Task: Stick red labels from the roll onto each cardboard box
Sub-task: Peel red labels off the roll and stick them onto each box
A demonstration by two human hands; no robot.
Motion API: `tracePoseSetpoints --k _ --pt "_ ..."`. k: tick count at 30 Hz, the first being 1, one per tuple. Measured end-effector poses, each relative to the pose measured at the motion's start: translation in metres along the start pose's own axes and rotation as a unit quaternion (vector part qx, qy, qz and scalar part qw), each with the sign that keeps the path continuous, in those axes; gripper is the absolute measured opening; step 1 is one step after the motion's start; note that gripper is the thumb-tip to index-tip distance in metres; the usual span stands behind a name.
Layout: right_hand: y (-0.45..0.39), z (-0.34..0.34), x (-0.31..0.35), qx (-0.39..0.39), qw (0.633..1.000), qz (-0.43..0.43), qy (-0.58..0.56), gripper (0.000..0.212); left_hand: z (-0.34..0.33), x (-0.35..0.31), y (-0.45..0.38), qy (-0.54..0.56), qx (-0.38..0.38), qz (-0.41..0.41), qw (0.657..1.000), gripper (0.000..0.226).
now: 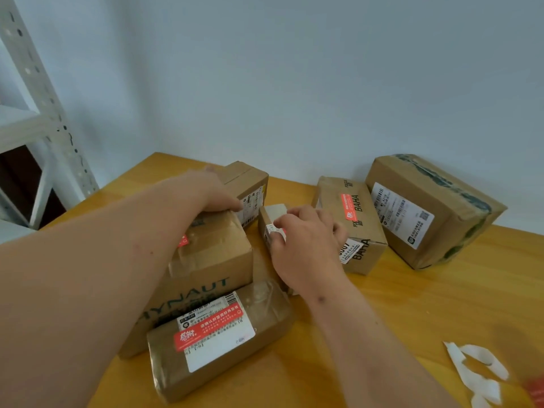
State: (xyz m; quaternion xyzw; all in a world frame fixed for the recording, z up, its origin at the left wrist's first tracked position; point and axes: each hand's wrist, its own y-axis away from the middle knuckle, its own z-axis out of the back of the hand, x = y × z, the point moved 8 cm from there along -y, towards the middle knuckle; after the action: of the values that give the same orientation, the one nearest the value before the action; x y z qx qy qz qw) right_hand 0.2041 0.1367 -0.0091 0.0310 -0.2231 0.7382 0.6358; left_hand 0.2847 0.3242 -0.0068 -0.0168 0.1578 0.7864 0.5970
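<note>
The right hand (306, 245) lies on the small box (272, 219), thumb and fingers pressing a red label (276, 231) on its top; the left hand (206, 189), fingers together, rests flat on the big box (212, 254) just left of the small box. Right of the small box stands the BAHA box (353, 219), already labelled; nearer than it, the flat parcel (217, 337) also carries red.

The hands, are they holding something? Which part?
Right hand presses a red label onto the small box, fingertips on the label's top. Left hand rests flat on the big box, steadying it; no real grip.
</note>
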Motion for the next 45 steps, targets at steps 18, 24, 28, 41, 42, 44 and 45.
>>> tracePoseSetpoints --k 18,24,28,41,42,44,45 --pt "0.055 0.1 -0.034 -0.199 0.967 -0.047 -0.152 0.03 0.094 -0.081 0.182 0.184 -0.304 -0.281 0.892 0.105" --pt "0.134 0.142 -0.1 -0.28 0.883 -0.116 -0.358 0.023 0.001 -0.092 0.244 0.12 -0.13 -0.32 0.931 0.103" --pt "0.168 0.121 -0.112 -0.11 0.918 -0.146 -0.353 0.034 -0.057 -0.097 0.271 0.109 -0.062 -0.314 0.941 0.105" --pt "0.204 0.095 -0.134 -0.039 0.959 -0.153 -0.235 0.043 -0.11 -0.102 0.277 0.104 -0.003 -0.294 0.95 0.066" --pt "0.205 0.096 -0.136 -0.048 0.96 -0.153 -0.228 0.043 -0.111 -0.104 0.276 0.096 -0.002 -0.299 0.95 0.063" --pt "0.208 0.1 -0.142 -0.071 0.961 -0.153 -0.218 0.037 -0.111 -0.108 0.275 0.073 -0.012 -0.309 0.948 0.06" --pt "0.21 0.103 -0.146 -0.082 0.961 -0.158 -0.209 0.032 -0.11 -0.11 0.275 0.056 -0.024 -0.315 0.947 0.058"
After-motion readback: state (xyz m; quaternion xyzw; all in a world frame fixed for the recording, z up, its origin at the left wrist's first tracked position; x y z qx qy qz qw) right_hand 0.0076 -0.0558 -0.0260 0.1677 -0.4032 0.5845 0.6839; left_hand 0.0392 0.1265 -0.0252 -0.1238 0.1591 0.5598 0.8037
